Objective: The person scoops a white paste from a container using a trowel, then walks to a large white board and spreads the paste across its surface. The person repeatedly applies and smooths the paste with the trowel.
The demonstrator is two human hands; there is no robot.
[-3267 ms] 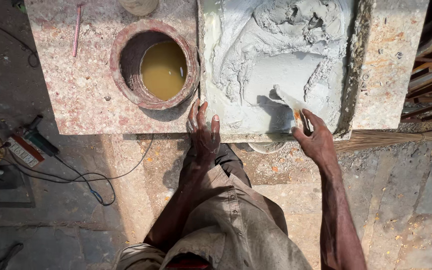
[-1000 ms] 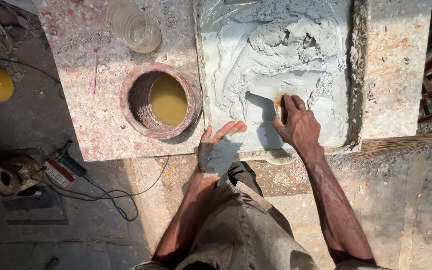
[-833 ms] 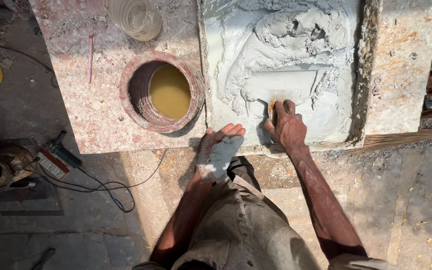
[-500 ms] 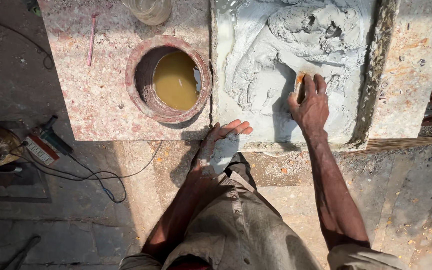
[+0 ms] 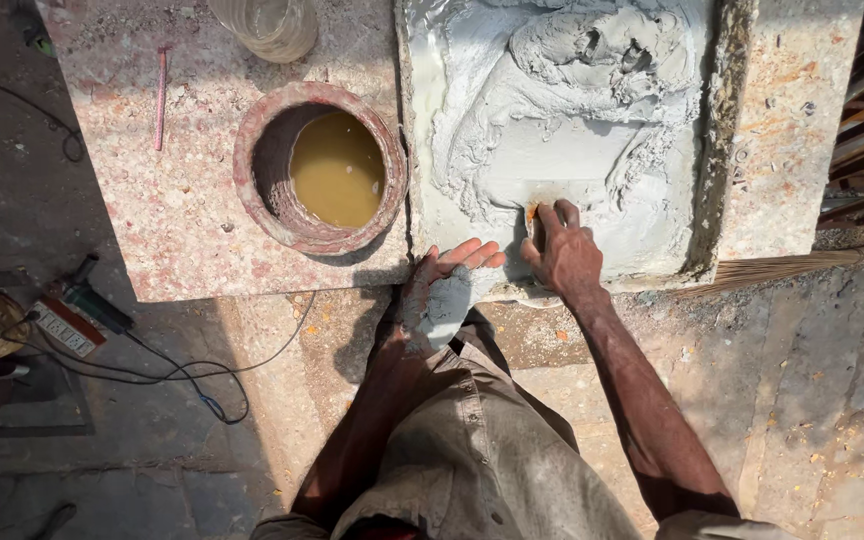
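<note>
**Hands at the mortar bed: right on the trowel, left cupped at the edge**

Right hand (image 5: 564,258) lies fingers-down over a flat trowel (image 5: 570,192), gripping its orange handle and pressing the blade into the wet grey mortar (image 5: 562,110) directly ahead of it. Left hand (image 5: 444,292) rests just beside it, palm up and fingers loosely spread, smeared with mortar and holding nothing, at the near edge of the stone slab (image 5: 182,220).

The mortar is spread across a shallow bed ahead of the right hand, with a thick ridge heaped on the far side and a smoother scraped patch just in front of the blade. To the left of both hands, set into the slab, sits a round clay-rimmed pot (image 5: 320,168) holding yellowish liquid. Farther off on that side stands a clear plastic container (image 5: 270,25).

To work this well, I judge the blade should stay low and nearly flat, with even pressure through the fingers, so the mix folds over rather than smearing thin. Drawing from the heaped ridge toward the scraped patch would keep the texture uniform. The cupped palm looks well placed to catch what slides off the near edge.
</note>
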